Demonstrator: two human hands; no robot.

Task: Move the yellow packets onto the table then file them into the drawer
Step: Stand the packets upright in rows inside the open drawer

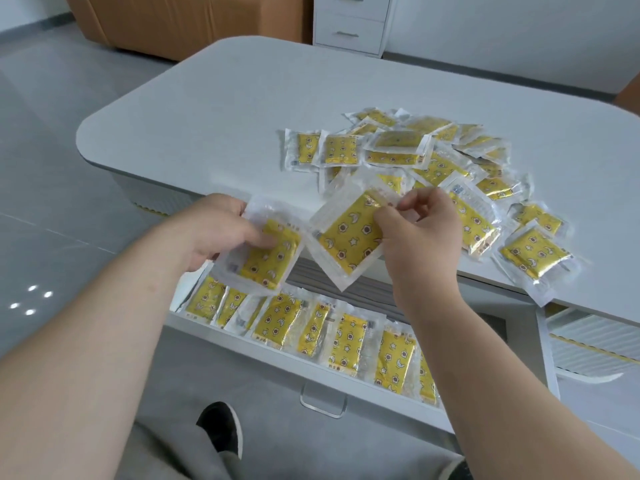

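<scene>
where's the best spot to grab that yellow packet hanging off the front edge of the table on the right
Probably the clear sealed border that juts past the table's front edge. The packet lies flat and thin, so there is little to catch from above, but the overhang leaves room for fingers underneath. Come from the near side, thumb on top, and pinch that border.
</scene>
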